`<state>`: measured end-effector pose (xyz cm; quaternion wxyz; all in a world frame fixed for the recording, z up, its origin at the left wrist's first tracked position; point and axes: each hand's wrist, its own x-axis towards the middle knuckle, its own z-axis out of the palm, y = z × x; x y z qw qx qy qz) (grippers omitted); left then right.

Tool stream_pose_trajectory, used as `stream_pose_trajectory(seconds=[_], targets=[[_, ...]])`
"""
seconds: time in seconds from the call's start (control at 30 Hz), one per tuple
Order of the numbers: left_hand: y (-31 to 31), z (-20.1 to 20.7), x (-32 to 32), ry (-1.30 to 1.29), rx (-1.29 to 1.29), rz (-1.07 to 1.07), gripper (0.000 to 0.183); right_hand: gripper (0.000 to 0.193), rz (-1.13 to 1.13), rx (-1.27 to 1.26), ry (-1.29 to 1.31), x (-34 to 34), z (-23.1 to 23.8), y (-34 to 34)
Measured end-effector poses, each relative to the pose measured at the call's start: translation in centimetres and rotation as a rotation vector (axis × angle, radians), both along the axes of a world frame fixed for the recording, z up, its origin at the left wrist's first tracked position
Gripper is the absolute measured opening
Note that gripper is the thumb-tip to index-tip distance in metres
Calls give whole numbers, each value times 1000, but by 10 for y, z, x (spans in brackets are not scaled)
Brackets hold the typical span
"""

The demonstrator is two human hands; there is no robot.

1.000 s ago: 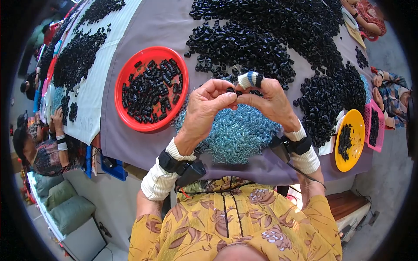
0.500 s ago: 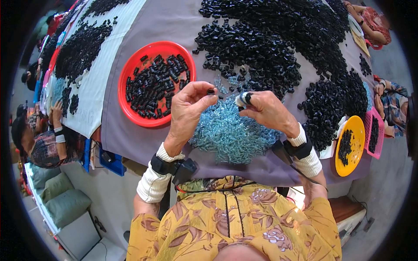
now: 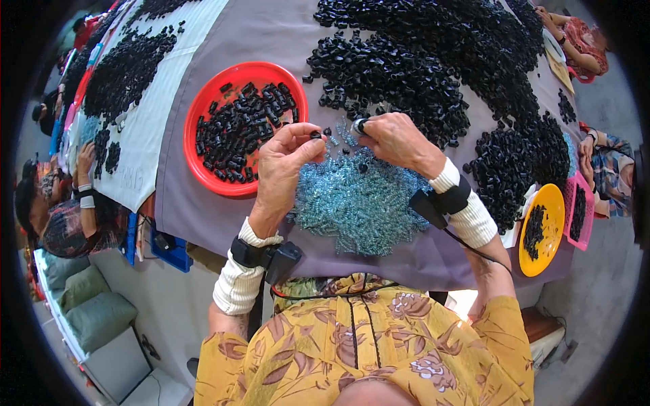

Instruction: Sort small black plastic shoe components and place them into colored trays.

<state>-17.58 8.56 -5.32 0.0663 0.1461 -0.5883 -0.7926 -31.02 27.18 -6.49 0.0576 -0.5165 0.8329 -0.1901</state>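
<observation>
My left hand (image 3: pixel 279 169) pinches a small black cylindrical plastic part (image 3: pixel 315 134) between thumb and fingertips, above the left edge of a pile of small pale-blue coil-like pieces (image 3: pixel 355 203). Across from it, my right hand (image 3: pixel 403 143) is closed with its fingertips pointing left. A white and black wrap (image 3: pixel 359 127) covers one of its fingers; whatever lies between the fingertips is hidden. Two loose black parts show near the pile. Left of my hands, a red round tray (image 3: pixel 193 152) holds many black parts. Beyond the right hand spreads a large heap of black parts (image 3: pixel 393 81).
A yellow plate (image 3: pixel 552 233) with black pieces and a pink basket (image 3: pixel 588 220) sit at the right edge of the grey cloth (image 3: pixel 233 223). Other people work at both sides. A blue bin (image 3: pixel 177 256) stands below the table edge. Cables run from the bands on my wrists.
My right hand has moved up and left toward the heap's near edge. My left hand has shifted slightly left and down, still pinching the black part.
</observation>
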Motion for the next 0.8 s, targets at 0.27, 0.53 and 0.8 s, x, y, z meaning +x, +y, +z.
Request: stream_pose_trajectory(seconds=[0.27, 0.53, 0.8], targets=[[-2, -7, -1, -23, -16, -23, 20, 16, 36, 190, 89, 3, -9, -23], [17, -3, -11, -23, 47, -81, 20, 21, -109, -157, -278, 6, 24, 7], [38, 4, -28, 76, 386, -209, 20, 18, -112, -521, -577, 15, 40, 13]])
